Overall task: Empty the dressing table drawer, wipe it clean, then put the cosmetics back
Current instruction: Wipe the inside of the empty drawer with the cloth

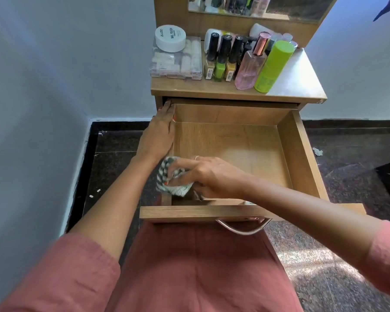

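right hand (208,176) presses striped cloth (172,179) into drawer (300,154) corner

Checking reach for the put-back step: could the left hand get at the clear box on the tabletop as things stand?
Probably yes. The left hand rests on the drawer's left wall, just below the box, which sits at the tabletop's left front with nothing between.

The drawer (302,154) is pulled out below the tabletop (297,86), where bottles (223,57) are lined up right of a box (176,61), a jar (170,38) set on it

Wooden drawer (300,154) open, bare; cosmetics (225,57) on top.
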`<state>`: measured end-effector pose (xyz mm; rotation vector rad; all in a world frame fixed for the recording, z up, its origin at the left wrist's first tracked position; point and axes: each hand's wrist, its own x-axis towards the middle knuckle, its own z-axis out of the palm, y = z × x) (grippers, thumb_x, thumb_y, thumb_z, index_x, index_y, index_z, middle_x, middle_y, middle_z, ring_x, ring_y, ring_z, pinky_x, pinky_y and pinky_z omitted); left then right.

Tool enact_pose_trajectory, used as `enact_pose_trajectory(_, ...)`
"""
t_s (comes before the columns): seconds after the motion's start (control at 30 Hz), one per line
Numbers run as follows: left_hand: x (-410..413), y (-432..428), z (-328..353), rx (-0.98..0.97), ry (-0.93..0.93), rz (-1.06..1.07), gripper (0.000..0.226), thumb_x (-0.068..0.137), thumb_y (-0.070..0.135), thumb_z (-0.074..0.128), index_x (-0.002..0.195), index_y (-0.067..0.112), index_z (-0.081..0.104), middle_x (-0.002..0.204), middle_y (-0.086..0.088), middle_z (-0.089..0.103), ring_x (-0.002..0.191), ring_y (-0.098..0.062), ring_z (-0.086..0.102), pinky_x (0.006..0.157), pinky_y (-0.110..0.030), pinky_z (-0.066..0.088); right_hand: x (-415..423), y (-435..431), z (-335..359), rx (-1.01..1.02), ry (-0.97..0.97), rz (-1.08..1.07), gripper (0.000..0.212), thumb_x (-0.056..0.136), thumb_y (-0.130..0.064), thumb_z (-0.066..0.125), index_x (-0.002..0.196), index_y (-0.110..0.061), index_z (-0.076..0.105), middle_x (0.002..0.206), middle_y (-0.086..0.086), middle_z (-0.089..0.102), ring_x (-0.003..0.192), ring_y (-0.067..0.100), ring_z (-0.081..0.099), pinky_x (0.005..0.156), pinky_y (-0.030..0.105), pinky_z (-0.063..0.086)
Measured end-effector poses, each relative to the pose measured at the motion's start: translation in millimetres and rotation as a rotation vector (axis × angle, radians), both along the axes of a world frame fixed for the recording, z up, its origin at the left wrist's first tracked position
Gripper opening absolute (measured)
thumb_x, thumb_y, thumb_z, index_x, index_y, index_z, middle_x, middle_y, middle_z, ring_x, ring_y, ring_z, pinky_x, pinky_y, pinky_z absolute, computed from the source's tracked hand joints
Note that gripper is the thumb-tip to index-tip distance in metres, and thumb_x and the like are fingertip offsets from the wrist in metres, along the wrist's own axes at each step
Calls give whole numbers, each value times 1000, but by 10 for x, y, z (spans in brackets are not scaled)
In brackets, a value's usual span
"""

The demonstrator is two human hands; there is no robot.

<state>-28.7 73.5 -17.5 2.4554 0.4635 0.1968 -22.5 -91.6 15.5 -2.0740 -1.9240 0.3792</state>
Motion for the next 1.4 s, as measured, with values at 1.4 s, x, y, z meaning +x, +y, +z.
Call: enact_pose_trajectory(1.4,-62,-73,-59,23,-81,22,43,101,17,25,144,11,27,155,-6,20,143,-21,18,119,-37,17,245,518,-103,-89,1084,-1007,17,87,-4,53,103,-4,55,98,13,64,85,22,62,70,28,53)
